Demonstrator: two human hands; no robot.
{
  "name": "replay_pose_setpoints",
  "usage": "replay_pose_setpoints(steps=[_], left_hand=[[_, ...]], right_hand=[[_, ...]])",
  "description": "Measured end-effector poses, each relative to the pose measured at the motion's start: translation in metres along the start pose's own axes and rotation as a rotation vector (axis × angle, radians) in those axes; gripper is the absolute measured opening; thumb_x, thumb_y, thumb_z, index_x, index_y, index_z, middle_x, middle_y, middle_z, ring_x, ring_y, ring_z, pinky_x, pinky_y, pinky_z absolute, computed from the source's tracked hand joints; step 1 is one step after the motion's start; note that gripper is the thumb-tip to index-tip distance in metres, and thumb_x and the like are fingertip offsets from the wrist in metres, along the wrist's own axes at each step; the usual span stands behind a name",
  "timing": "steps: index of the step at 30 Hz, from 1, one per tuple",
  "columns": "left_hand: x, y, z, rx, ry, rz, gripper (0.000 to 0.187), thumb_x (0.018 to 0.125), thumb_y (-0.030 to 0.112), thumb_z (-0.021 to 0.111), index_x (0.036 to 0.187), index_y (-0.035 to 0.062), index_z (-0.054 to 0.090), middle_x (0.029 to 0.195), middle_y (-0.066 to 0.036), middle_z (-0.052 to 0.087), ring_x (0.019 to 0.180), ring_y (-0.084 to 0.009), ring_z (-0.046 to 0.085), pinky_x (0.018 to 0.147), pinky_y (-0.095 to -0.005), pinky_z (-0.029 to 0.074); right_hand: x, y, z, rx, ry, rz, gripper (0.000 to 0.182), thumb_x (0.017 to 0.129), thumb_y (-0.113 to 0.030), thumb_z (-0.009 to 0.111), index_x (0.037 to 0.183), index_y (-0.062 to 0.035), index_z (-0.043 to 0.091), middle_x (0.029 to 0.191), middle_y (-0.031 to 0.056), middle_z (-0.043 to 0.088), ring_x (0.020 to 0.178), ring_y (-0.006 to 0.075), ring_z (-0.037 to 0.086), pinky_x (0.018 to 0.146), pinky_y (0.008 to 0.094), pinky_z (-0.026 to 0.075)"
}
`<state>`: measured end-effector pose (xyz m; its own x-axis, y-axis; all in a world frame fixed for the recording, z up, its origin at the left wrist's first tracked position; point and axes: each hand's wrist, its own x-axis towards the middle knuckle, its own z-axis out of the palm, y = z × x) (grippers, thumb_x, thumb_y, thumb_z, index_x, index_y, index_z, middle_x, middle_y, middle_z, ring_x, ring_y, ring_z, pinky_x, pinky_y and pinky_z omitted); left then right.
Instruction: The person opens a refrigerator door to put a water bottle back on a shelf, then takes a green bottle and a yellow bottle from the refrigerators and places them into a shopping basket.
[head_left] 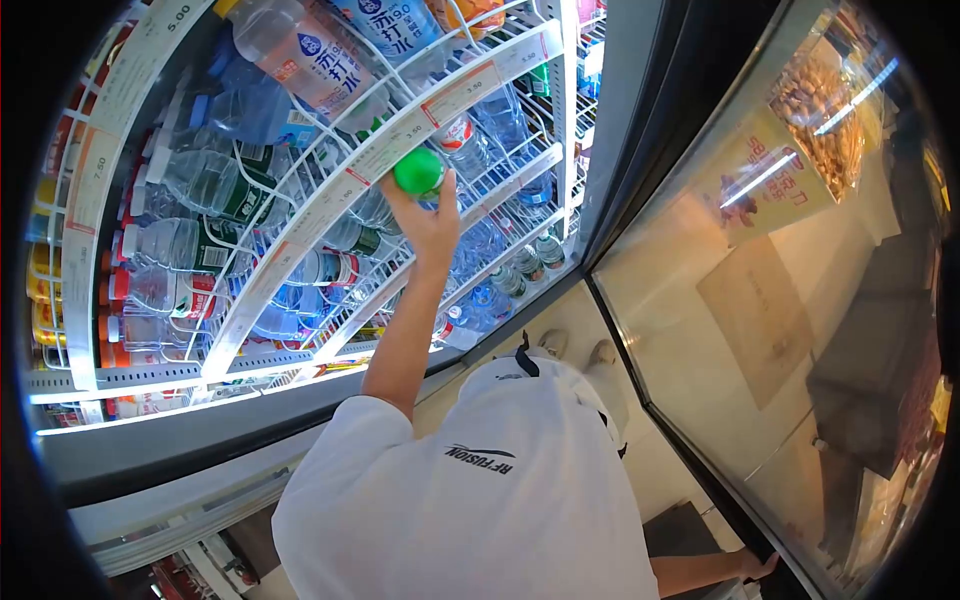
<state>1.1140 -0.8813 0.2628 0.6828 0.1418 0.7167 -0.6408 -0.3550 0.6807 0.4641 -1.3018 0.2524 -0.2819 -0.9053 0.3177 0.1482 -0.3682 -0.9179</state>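
My left hand [430, 225] reaches into a lit drinks fridge and is closed around a bottle with a green cap [418, 172]. The cap points toward me; most of the bottle is hidden behind my fingers and the shelf edge. This bottle is right by the price-tag strip [350, 185] of a white wire shelf. At the lower right, my right hand [757, 566] is closed on the dark frame of the glass door [690, 470], which stands open.
Clear water bottles [175, 245] with red and white caps lie on the shelf to the left. Soda water bottles [305, 60] fill the shelf above. Through the door glass show a bag of snacks [815, 125] and a cardboard piece [757, 318]. My shoes [553, 343] stand on the tiled floor.
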Motion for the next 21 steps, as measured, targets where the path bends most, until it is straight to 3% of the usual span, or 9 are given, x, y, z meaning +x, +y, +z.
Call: replay_pose_setpoints(steps=[4, 6, 8, 10, 13, 16, 18, 21], left_hand=[[0.017, -0.006, 0.01, 0.012, 0.083, -0.224, 0.082, 0.083, 0.01, 0.073, 0.142, -0.0098, 0.021, 0.14, -0.024, 0.035, 0.128, -0.0316, 0.039, 0.109, -0.0401, 0.029], [0.025, -0.026, 0.01, 0.13, 0.039, -0.154, 0.081, 0.083, 0.011, 0.074, 0.141, -0.0109, 0.022, 0.14, -0.024, 0.035, 0.128, -0.0308, 0.039, 0.109, -0.0396, 0.029], [0.036, -0.034, 0.014, 0.164, 0.067, -0.097, 0.08, 0.084, 0.013, 0.074, 0.14, -0.0111, 0.023, 0.134, -0.024, 0.043, 0.124, -0.0299, 0.044, 0.107, -0.0404, 0.032], [0.044, -0.038, 0.015, -0.2, 0.06, -0.295, 0.069, 0.085, 0.015, 0.073, 0.136, -0.0109, 0.034, 0.126, -0.023, 0.051, 0.119, -0.0298, 0.049, 0.104, -0.041, 0.034], [0.051, -0.009, 0.019, -0.006, 0.139, -0.245, 0.048, 0.089, 0.017, 0.07, 0.124, -0.0097, 0.05, 0.123, -0.021, 0.054, 0.109, -0.0277, 0.055, 0.099, -0.0393, 0.039], [0.048, -0.027, 0.022, -0.256, 0.149, -0.3, 0.05, 0.091, 0.019, 0.068, 0.124, -0.012, 0.049, 0.124, -0.024, 0.055, 0.111, -0.0304, 0.055, 0.099, -0.0419, 0.04], [0.049, -0.028, 0.018, 0.141, 0.163, 0.066, 0.045, 0.092, 0.021, 0.067, 0.12, -0.0111, 0.051, 0.114, -0.022, 0.058, 0.097, -0.0233, 0.06, 0.083, -0.0347, 0.05], [0.04, -0.002, 0.021, -0.053, 0.136, -0.086, 0.045, 0.092, 0.021, 0.067, 0.121, -0.0099, 0.051, 0.111, -0.019, 0.059, 0.094, -0.0218, 0.06, 0.079, -0.032, 0.05]], right_hand=[[-0.004, -0.001, 0.006, -0.003, -0.002, 0.004, 0.072, 0.07, -0.026, 0.062, 0.13, 0.0102, 0.046, 0.129, 0.0258, 0.05, 0.124, 0.0392, 0.048, 0.109, 0.0504, 0.035], [-0.006, -0.002, 0.008, -0.007, -0.002, 0.005, 0.072, 0.07, -0.026, 0.061, 0.13, 0.0103, 0.046, 0.129, 0.0259, 0.05, 0.124, 0.0393, 0.048, 0.109, 0.0504, 0.035], [-0.008, -0.002, 0.009, -0.016, 0.005, 0.008, 0.072, 0.07, -0.025, 0.061, 0.13, 0.0104, 0.046, 0.129, 0.026, 0.05, 0.125, 0.0393, 0.047, 0.109, 0.0504, 0.034], [-0.01, -0.003, 0.006, -0.028, 0.01, 0.014, 0.071, 0.07, -0.025, 0.061, 0.131, 0.0104, 0.046, 0.129, 0.026, 0.05, 0.125, 0.0394, 0.047, 0.11, 0.0505, 0.034], [-0.01, -0.006, 0.0, -0.044, 0.028, 0.018, 0.071, 0.07, -0.025, 0.061, 0.131, 0.0105, 0.046, 0.129, 0.0261, 0.051, 0.125, 0.0395, 0.047, 0.11, 0.0505, 0.034], [-0.013, -0.011, -0.005, -0.064, 0.053, 0.011, 0.071, 0.071, -0.025, 0.061, 0.131, 0.0106, 0.046, 0.13, 0.0262, 0.051, 0.126, 0.0395, 0.047, 0.11, 0.0506, 0.034], [-0.012, -0.016, -0.007, -0.08, 0.069, 0.007, 0.071, 0.071, -0.024, 0.061, 0.131, 0.0107, 0.046, 0.13, 0.0262, 0.051, 0.126, 0.0396, 0.047, 0.11, 0.0506, 0.033], [-0.012, -0.02, -0.006, -0.079, 0.085, 0.014, 0.071, 0.071, -0.024, 0.061, 0.131, 0.0108, 0.046, 0.13, 0.0263, 0.051, 0.126, 0.0397, 0.046, 0.111, 0.0507, 0.033]])
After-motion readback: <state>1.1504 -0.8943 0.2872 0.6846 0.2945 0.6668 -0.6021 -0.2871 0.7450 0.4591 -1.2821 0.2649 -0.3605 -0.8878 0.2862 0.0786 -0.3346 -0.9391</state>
